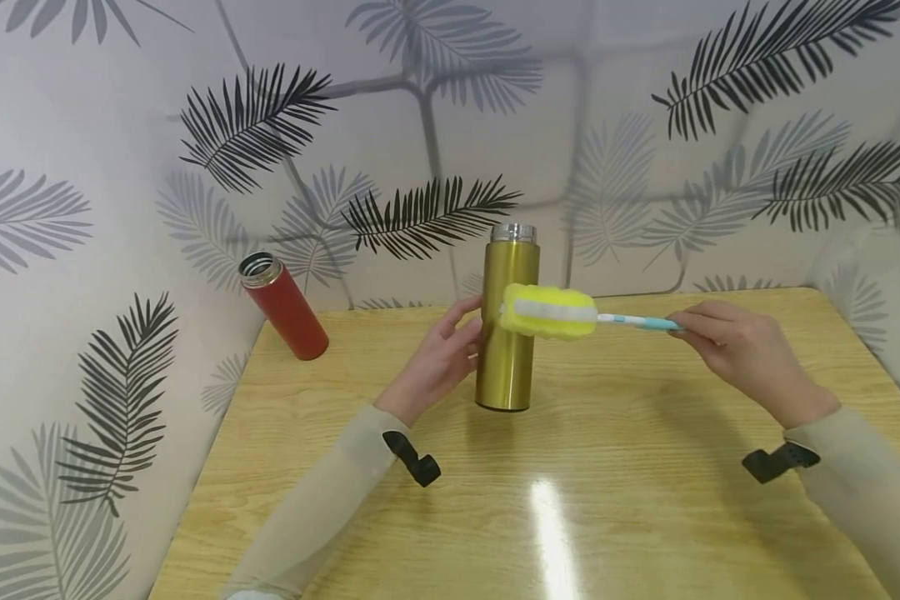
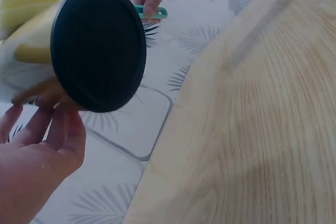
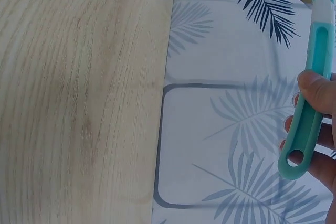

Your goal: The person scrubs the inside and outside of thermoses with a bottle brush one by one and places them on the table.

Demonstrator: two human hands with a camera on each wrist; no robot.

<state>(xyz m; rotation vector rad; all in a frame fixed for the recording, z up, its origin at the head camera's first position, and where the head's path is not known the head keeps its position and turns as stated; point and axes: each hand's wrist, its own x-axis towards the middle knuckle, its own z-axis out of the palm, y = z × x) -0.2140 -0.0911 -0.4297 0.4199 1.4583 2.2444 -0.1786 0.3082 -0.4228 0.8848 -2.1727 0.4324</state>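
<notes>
My left hand (image 1: 441,358) grips a gold vacuum flask (image 1: 507,375) by its left side. The flask is lidless, with a silver threaded neck at the top. Its dark round base (image 2: 100,48) faces the left wrist camera, off the tabletop. My right hand (image 1: 746,350) pinches the turquoise handle of a bottle brush (image 1: 558,312), held level. The brush's yellow and white sponge head overlaps the flask's body in the head view; whether they touch I cannot tell. In the right wrist view the thumb presses on the handle (image 3: 310,103), which ends in a hanging hole.
A red lidless flask (image 1: 288,312) stands at the left back edge of the wooden table (image 1: 607,500). Behind and to the left, a pale wall covering (image 1: 615,100) with leaf patterns borders the table. A bright reflection lies on the front of the tabletop.
</notes>
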